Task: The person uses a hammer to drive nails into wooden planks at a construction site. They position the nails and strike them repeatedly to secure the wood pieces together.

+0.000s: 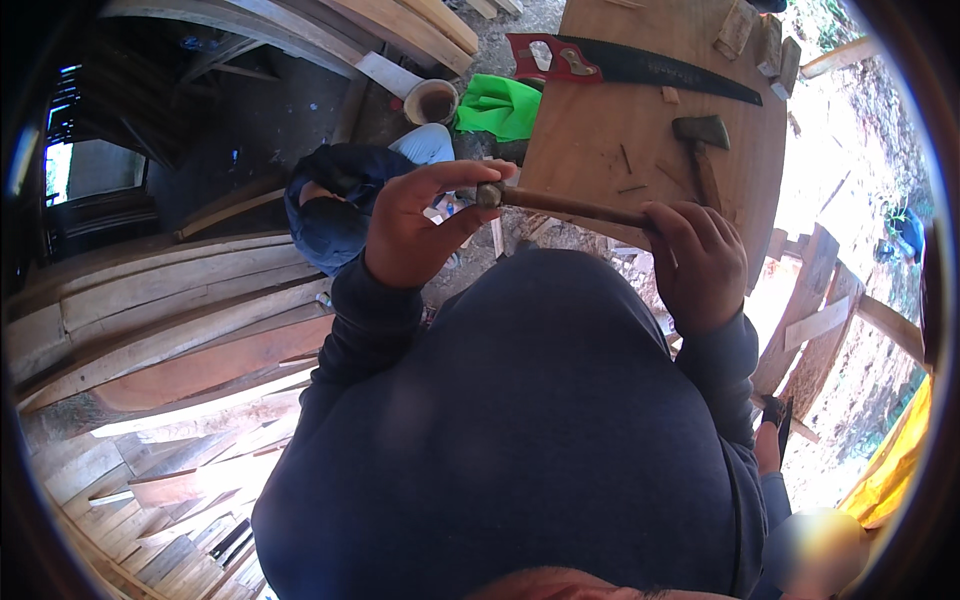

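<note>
A hammer with a wooden handle [575, 207] is held level in front of my body. My left hand [415, 218] pinches its small metal head [490, 195] between thumb and fingers. The fingers of my right hand [703, 262] are wrapped round the far right end of the handle. Just beyond, on the wooden table [590, 130], lies a second tool, a hatchet [703, 135] with a dark head and a wooden handle. A handsaw [650, 68] with a red grip lies further back.
Small wood pieces [735, 28] sit at the table's far right corner. A bright green cloth [497, 108] and a bucket [431, 103] are left of the table. A person in dark clothes [330, 205] is close on my left. Stacked planks [180, 320] line the left side.
</note>
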Demonstrator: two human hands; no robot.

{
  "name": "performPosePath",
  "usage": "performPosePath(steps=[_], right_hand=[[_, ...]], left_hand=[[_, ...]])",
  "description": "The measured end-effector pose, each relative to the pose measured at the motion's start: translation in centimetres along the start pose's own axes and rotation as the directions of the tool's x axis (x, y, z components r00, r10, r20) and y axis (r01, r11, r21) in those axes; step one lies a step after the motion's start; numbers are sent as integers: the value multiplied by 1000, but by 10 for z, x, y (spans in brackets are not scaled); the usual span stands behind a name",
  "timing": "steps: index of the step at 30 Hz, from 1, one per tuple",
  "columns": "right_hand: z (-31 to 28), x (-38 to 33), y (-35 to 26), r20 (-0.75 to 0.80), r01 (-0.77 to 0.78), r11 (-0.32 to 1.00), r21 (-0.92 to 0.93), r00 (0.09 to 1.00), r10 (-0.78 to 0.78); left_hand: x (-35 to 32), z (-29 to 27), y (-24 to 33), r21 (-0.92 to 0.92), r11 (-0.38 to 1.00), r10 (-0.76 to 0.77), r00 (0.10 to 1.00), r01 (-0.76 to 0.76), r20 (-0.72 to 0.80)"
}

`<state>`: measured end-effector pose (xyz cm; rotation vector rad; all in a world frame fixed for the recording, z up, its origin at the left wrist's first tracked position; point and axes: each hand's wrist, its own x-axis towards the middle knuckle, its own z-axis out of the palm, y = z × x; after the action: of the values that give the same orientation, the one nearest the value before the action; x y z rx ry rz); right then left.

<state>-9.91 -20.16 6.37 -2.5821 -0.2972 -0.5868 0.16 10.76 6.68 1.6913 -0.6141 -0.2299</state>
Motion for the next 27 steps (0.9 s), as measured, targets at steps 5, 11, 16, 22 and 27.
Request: performPosePath(steps=[5,11,16,22,27], right_hand=[[-3,2,-5,-13,15,1000,-22,1000,-16],[26,-14,-16,283,-261,944,203,938,199],[48,-22,-23,499,-427,870,248,825,263],[38,-25,15,318,-449,893,29,851,417],[38,-55,66,-97,-653,665,-362,736,670]], left_hand=[[1,-9,-2,94,994,42,997,-48,67],[-5,1,-23,-158,971,-183,983,181,1],[-12,8,-60,-207,874,-429,898,439,94],[-28,-22,-109,-251,772,-566,812,583,145],[-29,-43,-126,-169,794,-564,811,584,153]])
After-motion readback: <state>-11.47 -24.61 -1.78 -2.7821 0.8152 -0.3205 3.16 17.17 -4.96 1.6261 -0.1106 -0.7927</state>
